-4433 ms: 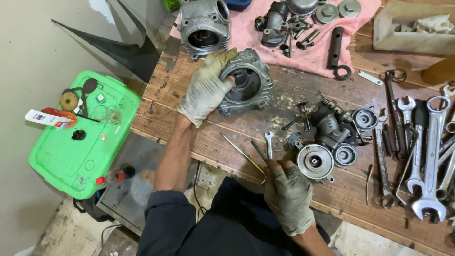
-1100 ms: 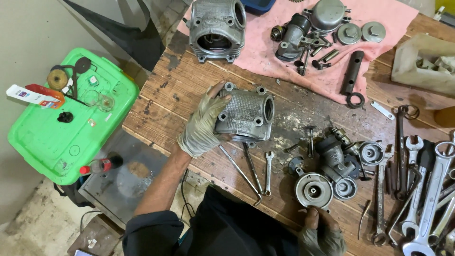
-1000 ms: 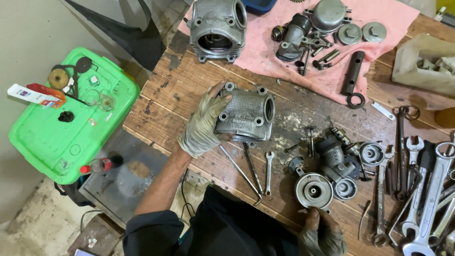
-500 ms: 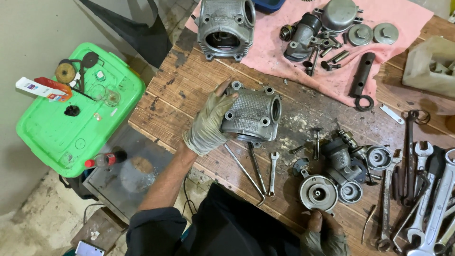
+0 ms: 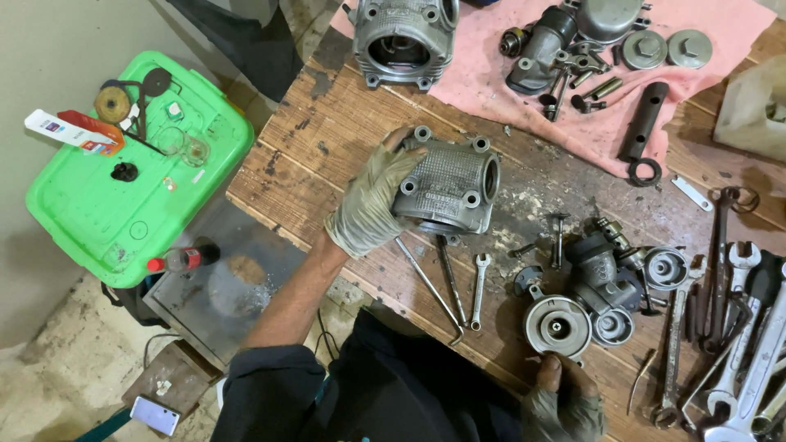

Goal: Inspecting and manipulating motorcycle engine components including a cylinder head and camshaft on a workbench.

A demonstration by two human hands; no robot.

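Just two hands [image 5: 372, 205], one cylinder head [image 5: 450, 187]

Left hand [image 5: 372, 200], gloved, fingers curled in grip, bare forearm stretched forward from dark sleeve. Right hand [image 5: 565, 401], gloved, low near body, fingertips pointing forward, resting flat.

The left hand [image 5: 372, 205] wore a grimy, grey-green knitted work glove, its cuff ending at the wrist and its fingers [image 5: 391, 164] stained darker. The right hand [image 5: 563, 403] wore a matching soiled glove. Behind the fingers, the left forearm was bare up to a dark, pushed-up sleeve [image 5: 274, 385].
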